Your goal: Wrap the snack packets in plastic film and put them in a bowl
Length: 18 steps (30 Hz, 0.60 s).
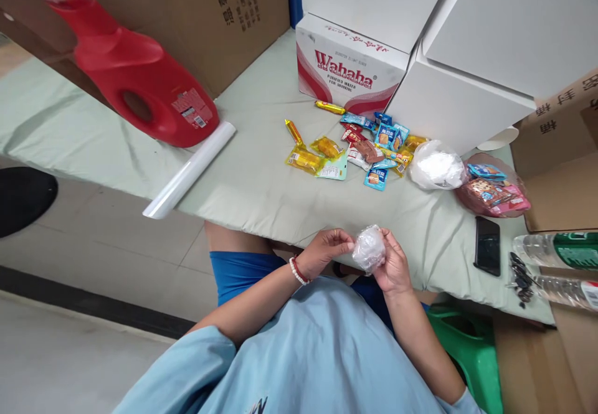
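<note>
A crumpled ball of clear plastic film is held over the table's near edge, in front of my body. My right hand grips it from the right side, with fingers behind it. From the left, my left hand pinches at the ball's edge with thumb and forefinger; a beaded bracelet is on that wrist. Beyond the hands lie several small wrapped snacks in yellow, blue and red. To their right sits a white plastic bag, touching a reddish clear bag of snacks.
On the left stand a red detergent bottle and a whitish roll overhanging the table edge. A Wahaha carton and white boxes line the back. At right are a phone, plastic bottles and a green stool.
</note>
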Each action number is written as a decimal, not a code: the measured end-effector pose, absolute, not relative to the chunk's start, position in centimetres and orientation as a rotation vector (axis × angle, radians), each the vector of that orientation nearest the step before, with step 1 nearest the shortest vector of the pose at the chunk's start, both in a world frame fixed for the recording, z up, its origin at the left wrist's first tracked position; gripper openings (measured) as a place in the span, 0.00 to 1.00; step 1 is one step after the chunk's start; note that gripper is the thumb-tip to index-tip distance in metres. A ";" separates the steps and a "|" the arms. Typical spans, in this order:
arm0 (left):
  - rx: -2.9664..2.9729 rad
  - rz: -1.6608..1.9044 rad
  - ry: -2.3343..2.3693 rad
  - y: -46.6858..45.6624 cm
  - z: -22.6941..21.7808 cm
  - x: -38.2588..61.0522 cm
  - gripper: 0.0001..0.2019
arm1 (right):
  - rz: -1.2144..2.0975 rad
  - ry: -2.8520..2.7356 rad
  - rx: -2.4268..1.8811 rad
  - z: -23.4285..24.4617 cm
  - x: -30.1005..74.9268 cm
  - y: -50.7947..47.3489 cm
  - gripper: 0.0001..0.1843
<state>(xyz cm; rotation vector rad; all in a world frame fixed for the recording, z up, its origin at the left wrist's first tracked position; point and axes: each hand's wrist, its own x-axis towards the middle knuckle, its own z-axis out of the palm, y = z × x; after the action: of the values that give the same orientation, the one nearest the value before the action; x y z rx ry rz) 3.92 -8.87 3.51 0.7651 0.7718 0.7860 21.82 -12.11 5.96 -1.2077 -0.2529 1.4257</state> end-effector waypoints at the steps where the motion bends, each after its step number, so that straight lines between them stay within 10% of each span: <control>1: 0.745 0.776 0.786 -8.8 3.3 4.0 0.23 | 1.396 -0.234 -1.210 5.8 21.8 -12.1 0.24; 18: 2.005 0.940 1.023 -9.3 3.3 4.3 0.07 | 1.400 -0.112 -1.237 5.7 21.7 -11.4 0.26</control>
<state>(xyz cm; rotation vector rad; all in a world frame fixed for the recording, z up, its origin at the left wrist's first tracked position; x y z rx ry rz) 4.28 -9.31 3.31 2.0045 1.0225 0.9395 21.70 -11.45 5.73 -1.2366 -0.1125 1.3995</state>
